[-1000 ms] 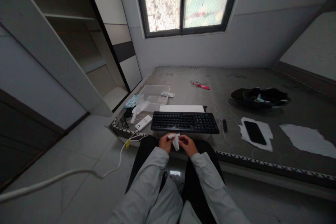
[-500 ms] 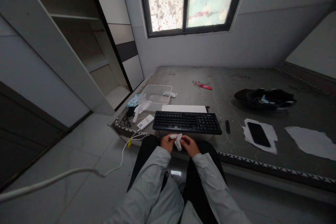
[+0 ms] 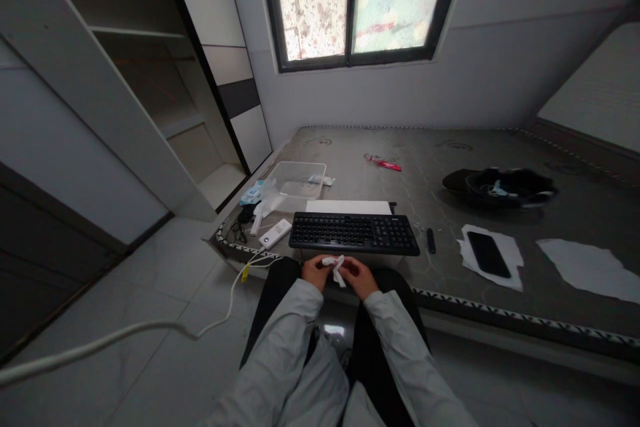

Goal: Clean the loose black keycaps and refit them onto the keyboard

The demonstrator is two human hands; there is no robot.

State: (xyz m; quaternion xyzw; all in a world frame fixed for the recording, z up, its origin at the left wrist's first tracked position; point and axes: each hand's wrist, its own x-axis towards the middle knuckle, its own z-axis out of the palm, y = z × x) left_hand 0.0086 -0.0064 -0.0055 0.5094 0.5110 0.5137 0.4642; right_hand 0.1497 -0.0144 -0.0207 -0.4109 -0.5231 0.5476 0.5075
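A crumpled white tissue (image 3: 338,272) is pinched between my two hands, just in front of the keyboard's near edge. My left hand (image 3: 316,272) grips it from the left with fingers closed. On the other side, my right hand (image 3: 361,278) holds it with thumb and fingers together. Whether anything is wrapped inside the tissue cannot be seen. The black keyboard (image 3: 354,232) rests right beyond my hands, with a flat white box (image 3: 349,207) behind it.
Left of the keyboard lie a white power strip (image 3: 275,234) and a clear plastic tub (image 3: 300,177). To the right are a small black stick (image 3: 431,241), a black phone (image 3: 489,254) on white paper, another paper sheet (image 3: 590,270) and a black cap (image 3: 500,188). A red packet (image 3: 387,164) lies farther back.
The tissue has shifted slightly in my fingers and its shape differs a little. Both hands keep hold of it. The whole view has moved slightly.
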